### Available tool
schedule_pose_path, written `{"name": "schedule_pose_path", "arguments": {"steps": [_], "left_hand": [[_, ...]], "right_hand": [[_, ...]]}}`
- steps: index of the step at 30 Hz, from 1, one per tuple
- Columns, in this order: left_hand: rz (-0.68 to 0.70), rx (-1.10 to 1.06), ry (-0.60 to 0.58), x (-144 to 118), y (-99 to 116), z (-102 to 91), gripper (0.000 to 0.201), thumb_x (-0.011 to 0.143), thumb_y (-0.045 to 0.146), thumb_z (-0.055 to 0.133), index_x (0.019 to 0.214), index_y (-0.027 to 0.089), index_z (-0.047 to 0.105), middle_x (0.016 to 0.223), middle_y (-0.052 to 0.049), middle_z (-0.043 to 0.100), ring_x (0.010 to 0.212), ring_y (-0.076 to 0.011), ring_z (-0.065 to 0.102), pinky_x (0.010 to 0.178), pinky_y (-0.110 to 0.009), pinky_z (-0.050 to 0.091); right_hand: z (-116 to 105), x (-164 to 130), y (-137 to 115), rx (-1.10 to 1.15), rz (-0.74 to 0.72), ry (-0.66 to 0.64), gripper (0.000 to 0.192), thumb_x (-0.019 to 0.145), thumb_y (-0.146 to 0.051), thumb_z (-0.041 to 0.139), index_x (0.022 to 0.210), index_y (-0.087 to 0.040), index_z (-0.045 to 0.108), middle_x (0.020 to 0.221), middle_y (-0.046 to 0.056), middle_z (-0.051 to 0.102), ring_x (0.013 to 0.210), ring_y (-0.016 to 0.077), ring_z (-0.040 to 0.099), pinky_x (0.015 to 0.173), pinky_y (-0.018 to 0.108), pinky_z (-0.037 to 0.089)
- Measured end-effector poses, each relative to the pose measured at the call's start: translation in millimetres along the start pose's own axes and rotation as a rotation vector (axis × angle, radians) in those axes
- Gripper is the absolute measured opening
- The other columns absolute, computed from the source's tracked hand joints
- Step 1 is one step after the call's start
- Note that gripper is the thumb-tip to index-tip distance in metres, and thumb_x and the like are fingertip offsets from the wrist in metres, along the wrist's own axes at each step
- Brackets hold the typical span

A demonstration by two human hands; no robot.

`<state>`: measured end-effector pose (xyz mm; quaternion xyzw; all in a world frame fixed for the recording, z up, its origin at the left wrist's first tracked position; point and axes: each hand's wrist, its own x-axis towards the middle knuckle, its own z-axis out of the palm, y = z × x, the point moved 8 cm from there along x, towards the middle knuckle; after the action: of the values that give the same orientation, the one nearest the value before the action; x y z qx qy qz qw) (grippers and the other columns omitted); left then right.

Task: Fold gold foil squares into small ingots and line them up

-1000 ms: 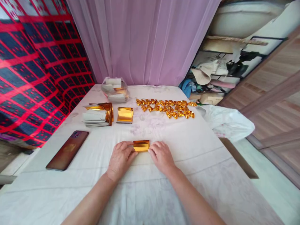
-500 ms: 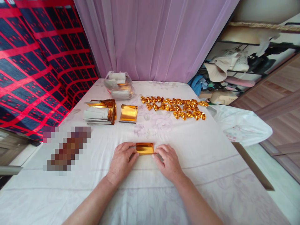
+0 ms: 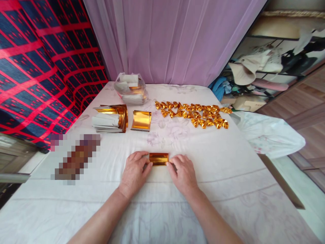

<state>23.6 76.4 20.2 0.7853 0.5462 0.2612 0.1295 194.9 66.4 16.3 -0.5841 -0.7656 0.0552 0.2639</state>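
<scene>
A gold foil paper sheet (image 3: 158, 158), folded or rolled into a narrow strip, lies near the middle of the cloth-covered surface (image 3: 162, 189). My left hand (image 3: 135, 171) pinches its left end between thumb and fingers. At the right end my right hand (image 3: 182, 173) grips it the same way. Beyond the hands sits a small flat stack of gold foil paper (image 3: 141, 120). To its left is a larger bundle of folded foil sheets (image 3: 109, 119) showing grey-white backs. Several folded gold foil pieces (image 3: 195, 113) with pinched ends form rows at the back right.
A clear plastic bag (image 3: 130, 88) with more paper stands at the back, before a purple curtain (image 3: 167, 40). A pixelated, blurred item (image 3: 77, 157) lies at the left. Past the right edge are a white plastic bag (image 3: 274, 134) and shelves holding a hat (image 3: 242, 71).
The view has shifted slightly, so everything sits a little further right and higher. The foil strip looks slightly narrower, with a darker band along its top; both hands keep hold of its ends.
</scene>
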Motion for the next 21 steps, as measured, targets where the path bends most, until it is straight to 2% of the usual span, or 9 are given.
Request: {"name": "schedule_pose_path", "arguments": {"steps": [5,21], "left_hand": [[-0.012,0.013,-0.002,2.2,0.6,0.3,0.017,0.088,0.024,0.055,0.075,0.020,0.064,0.108,-0.006,0.065,0.101,-0.0239,0.058,0.090,-0.043,0.045],[-0.053,0.071,-0.010,6.0,2.8,0.4,0.017,0.086,0.025,0.059,0.069,0.020,0.061,0.107,-0.006,0.065,0.101,-0.0253,0.056,0.089,-0.045,0.044]], "right_hand": [[2.7,4.3,0.7,-0.086,0.039,-0.031,0.019,0.090,-0.027,0.054,0.074,-0.021,0.059,0.078,0.003,0.060,0.077,0.0186,0.052,0.070,0.031,0.031],[-0.2,3.0,-4.0,-0.136,0.064,0.042,0.020,0.091,-0.027,0.055,0.072,-0.021,0.056,0.076,0.004,0.057,0.076,0.0194,0.048,0.068,0.033,0.029]]}}
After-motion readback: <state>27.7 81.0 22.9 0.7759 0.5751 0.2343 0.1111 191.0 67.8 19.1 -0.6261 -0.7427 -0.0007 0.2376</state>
